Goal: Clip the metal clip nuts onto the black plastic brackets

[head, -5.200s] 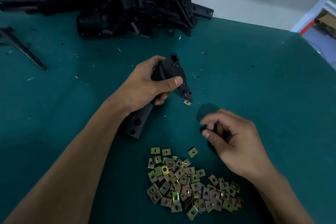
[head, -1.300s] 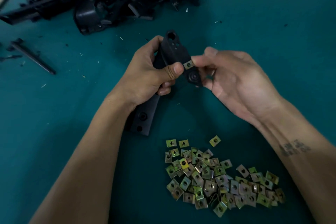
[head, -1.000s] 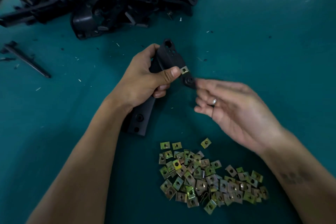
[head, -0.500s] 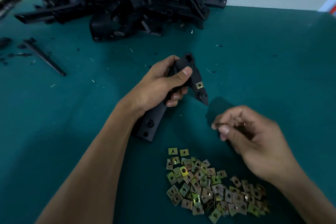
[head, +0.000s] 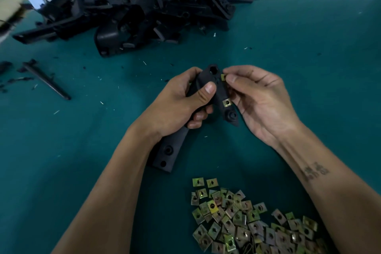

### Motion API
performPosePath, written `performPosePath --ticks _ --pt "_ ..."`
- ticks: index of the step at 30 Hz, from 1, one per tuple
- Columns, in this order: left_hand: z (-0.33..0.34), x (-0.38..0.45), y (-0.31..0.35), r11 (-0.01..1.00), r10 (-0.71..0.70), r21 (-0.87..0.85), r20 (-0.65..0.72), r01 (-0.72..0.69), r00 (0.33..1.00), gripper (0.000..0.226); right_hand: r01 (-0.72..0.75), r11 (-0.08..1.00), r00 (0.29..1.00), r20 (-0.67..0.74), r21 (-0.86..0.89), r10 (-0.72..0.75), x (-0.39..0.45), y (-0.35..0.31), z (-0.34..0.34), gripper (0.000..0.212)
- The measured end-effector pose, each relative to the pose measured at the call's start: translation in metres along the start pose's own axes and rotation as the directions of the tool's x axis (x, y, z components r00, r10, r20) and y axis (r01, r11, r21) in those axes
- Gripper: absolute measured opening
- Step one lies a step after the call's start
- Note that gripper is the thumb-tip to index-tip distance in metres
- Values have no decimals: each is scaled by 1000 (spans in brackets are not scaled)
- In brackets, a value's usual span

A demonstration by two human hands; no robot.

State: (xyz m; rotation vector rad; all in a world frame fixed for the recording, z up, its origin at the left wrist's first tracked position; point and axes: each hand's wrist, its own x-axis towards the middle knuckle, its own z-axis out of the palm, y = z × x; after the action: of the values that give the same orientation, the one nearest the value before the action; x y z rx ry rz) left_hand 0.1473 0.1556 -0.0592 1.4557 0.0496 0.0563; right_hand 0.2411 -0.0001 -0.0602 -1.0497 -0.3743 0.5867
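The green table (head: 309,72) carries, at its far edge, a big pile of black brackets (head: 144,12), and near the person a heap of clip nuts (head: 247,222) (yellowish, square, each with a hole). Between them, above the table, the left hand (head: 177,105) grips one black bracket (head: 218,88) around its middle, the fingers curled under it and the thumb pressing on the top face; the lower end of the bracket points toward the person. One fitted clip nut (head: 226,102) already sits on the right edge of the bracket. The right hand (head: 259,97) pinches a second clip nut (head: 223,77) between thumb and forefinger, touching the bracket edge near the top hole.

I think the step is to push this nut onto the edge. To do it well, the open side of the nut should face the edge squarely, then slide straight until its hole lines up with the hole of the bracket. The left hand should hold firm, because a tilted nut may jam or slip out.
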Motion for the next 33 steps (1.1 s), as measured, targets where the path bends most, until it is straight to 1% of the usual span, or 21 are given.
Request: performPosePath --ticks 5,8,13,22,31,32,33 --pt "1 1 0 1000 0 14 -6 0 1000 25 1 1000 1000 -30 7 -1 0 1 2 14" --pt "1 0 1 1000 -5 27 -12 5 1000 26 13 1000 997 -76 -6 -13 -1 -1 1 10" --pt "2 1 2 1000 -4 29 -19 4 1000 26 -20 999 995 -102 -44 15 -2 -1 4 13" --pt "2 2 0 999 -14 37 -17 15 1000 26 -1 1000 990 -139 -4 0 -1 -1 5 13" --pt "1 1 0 999 4 43 0 -4 1000 27 14 999 993 -116 -32 -18 -8 2 13 14" --pt "0 1 -1 999 11 36 7 -11 1000 29 6 1000 996 -88 -23 -8 -10 1 15 14" --pt "-1 1 -1 999 20 25 7 -20 1000 32 -13 1000 999 -42 -13 12 -11 -1 15 18"
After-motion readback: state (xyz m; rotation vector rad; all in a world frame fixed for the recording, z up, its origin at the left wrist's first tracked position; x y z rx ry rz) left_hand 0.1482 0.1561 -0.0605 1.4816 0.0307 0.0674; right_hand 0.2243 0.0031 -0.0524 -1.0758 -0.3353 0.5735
